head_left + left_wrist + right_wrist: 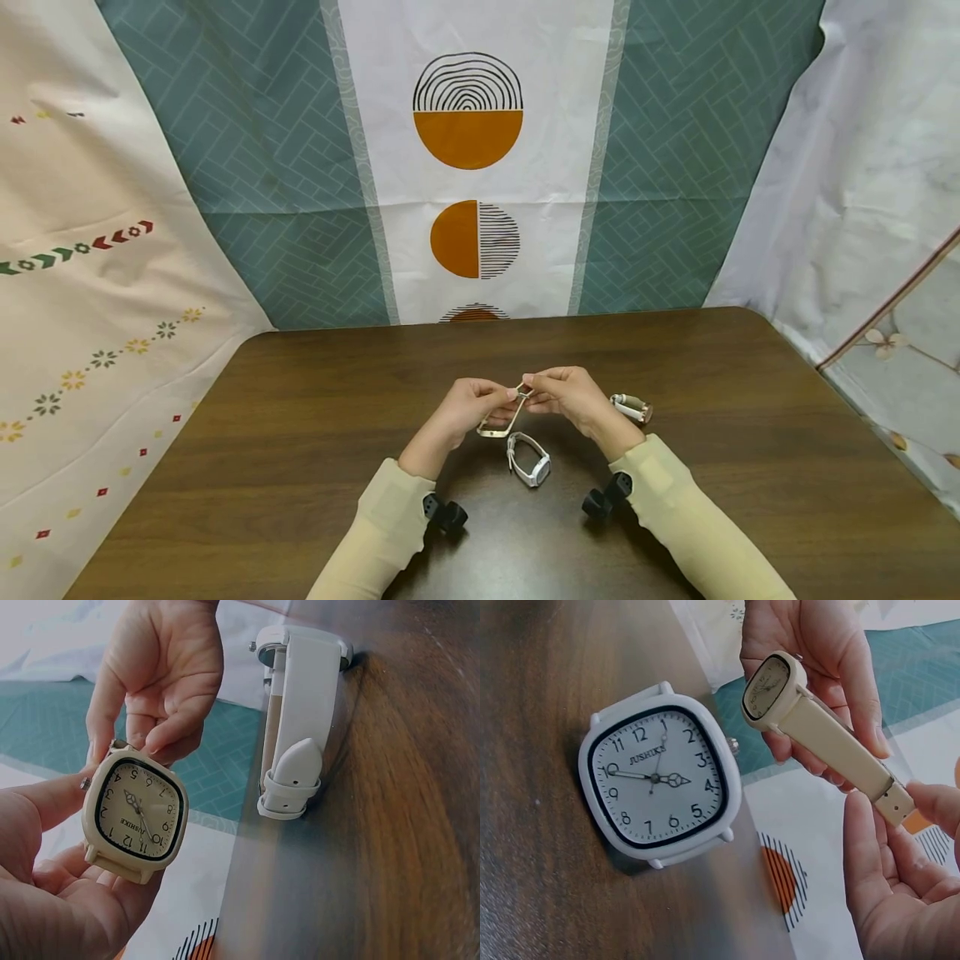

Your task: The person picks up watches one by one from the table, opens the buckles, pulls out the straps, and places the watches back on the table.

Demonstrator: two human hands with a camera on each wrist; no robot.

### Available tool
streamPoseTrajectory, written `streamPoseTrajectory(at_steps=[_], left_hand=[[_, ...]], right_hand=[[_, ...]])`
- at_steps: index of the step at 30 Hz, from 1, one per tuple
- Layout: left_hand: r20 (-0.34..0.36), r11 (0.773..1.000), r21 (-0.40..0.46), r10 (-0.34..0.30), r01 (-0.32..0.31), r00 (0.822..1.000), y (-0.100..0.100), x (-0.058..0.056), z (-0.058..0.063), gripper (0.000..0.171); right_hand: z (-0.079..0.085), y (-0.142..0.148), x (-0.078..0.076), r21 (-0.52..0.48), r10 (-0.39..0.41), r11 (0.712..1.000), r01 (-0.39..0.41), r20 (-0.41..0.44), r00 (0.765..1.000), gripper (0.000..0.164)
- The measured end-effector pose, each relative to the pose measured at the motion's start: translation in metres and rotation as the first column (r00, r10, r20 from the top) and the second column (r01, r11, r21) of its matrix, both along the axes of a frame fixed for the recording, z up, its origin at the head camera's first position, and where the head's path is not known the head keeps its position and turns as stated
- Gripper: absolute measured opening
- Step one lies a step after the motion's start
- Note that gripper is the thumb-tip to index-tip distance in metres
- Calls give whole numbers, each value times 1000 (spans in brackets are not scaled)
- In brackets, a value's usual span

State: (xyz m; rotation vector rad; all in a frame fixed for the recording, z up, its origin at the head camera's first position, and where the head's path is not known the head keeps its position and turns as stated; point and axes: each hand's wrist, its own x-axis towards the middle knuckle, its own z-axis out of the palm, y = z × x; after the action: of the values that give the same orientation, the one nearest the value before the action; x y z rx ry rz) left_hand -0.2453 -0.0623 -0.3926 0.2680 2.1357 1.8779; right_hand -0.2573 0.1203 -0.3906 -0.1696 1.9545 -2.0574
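Cream watch (135, 814): held up over the middle of the surface (337, 392), pinched by the strap in the fingers of both the left hand (471, 408) and the right hand (576, 400). Just to its near side, resting below, a white watch (538, 473) with its strap closed in a loop. Right of the right hand, a small pale roll (632, 407), too indistinct to name. Dark brown, wood-grained surface, rounded at the far corners, shiny towards the near middle. Beyond the far edge, a hanging cloth (480, 185) with teal sides and white centre, printed with orange-and-black circles. To the left, cream drapery (112, 308) with small coloured motifs; to the right, whitish drapery (847, 192).
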Motion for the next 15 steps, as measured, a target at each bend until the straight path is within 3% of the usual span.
streamPoseTrajectory(at_steps=[15], left_hand=[[-20,1000,1,11,-11,1000,0,1,2,27]], right_hand=[[-1,-3,1,-48,-55,997,55,1,999,33]])
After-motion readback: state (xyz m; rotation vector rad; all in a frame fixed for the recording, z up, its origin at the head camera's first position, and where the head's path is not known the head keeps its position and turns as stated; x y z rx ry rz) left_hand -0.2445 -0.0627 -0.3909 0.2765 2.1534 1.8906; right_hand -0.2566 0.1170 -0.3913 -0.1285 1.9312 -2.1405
